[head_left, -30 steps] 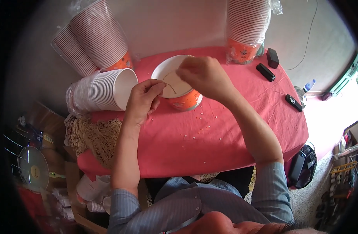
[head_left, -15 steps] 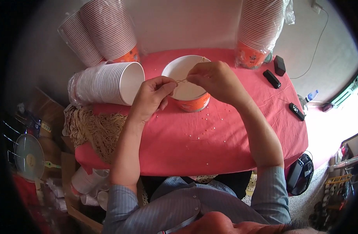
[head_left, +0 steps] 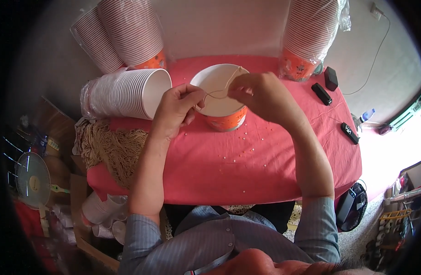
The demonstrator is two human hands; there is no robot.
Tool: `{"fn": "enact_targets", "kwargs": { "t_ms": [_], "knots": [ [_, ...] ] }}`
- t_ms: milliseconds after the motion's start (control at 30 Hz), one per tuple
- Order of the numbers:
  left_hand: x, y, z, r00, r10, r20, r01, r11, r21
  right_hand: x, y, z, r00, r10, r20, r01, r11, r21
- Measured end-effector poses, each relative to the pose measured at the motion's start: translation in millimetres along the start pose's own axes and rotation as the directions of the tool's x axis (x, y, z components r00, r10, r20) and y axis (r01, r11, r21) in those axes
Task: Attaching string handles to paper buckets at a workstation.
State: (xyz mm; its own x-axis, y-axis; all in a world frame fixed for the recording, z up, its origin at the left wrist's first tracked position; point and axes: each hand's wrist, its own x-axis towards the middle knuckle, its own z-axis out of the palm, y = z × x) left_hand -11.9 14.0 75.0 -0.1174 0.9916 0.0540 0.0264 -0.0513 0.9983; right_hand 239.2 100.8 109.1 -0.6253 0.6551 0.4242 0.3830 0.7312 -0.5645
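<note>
While my left hand (head_left: 174,110) sits at the near-left rim of the orange-and-white tub (head_left: 225,123), its thumb and forefinger are closed together on a thin tan string (head_left: 217,97). The string bends in a small loop over the tub's mouth, toward my right hand (head_left: 265,98), and a strand rises to the tub's far-right rim. My right fingers are curled close together above the tub's right side; I can't tell whether they grip the string.

The tub stands upright on the bench (head_left: 210,181), which is draped in pink cloth, and its pale inside faces up. Left of the tub, a row of nested white tubs (head_left: 156,94) lies on its side, partly in clear plastic, its open mouth turned toward the tub. Two more plastic-wrapped stacks (head_left: 132,34) lean farther back on that side, and another wrapped stack (head_left: 309,27) stands behind the tub to its right, orange at the bottom. Nearer me and left of the tub lies a tangled tan bundle (head_left: 116,149). Below it, an open cardboard box (head_left: 80,236) holds white containers (head_left: 103,213). Small pale and orange bits (head_left: 234,161) lie scattered in front of the tub.
</note>
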Motion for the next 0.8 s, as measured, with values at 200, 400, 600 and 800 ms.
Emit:
{"fn": "enact_targets", "kwargs": {
  "t_ms": [200, 400, 600, 800],
  "knots": [
    [-6.6, 7.4, 5.1, 0.998, -0.028, 0.05, 0.033, 0.995, -0.098, -5.7, -15.6, 21.8, 0.975, -0.149, 0.166, 0.173, 0.974, -0.143],
    [-7.2, 3.3, 6.0, 0.995, -0.033, 0.093, 0.039, 0.997, -0.067, 1.1, -6.7, 42.6, 0.991, -0.118, -0.06, 0.127, 0.975, 0.181],
    [-6.6, 1.0, 5.1, 0.992, -0.005, 0.124, 0.016, 0.996, -0.089, 3.0, -1.0, 55.7, 0.985, -0.066, -0.16, 0.119, 0.93, 0.347],
    [-7.1, 1.0, 8.7, 0.991, 0.038, 0.129, -0.032, 0.998, -0.048, 2.6, -5.5, 57.0, 0.982, -0.024, -0.188, 0.084, 0.945, 0.317]
  ]
}}
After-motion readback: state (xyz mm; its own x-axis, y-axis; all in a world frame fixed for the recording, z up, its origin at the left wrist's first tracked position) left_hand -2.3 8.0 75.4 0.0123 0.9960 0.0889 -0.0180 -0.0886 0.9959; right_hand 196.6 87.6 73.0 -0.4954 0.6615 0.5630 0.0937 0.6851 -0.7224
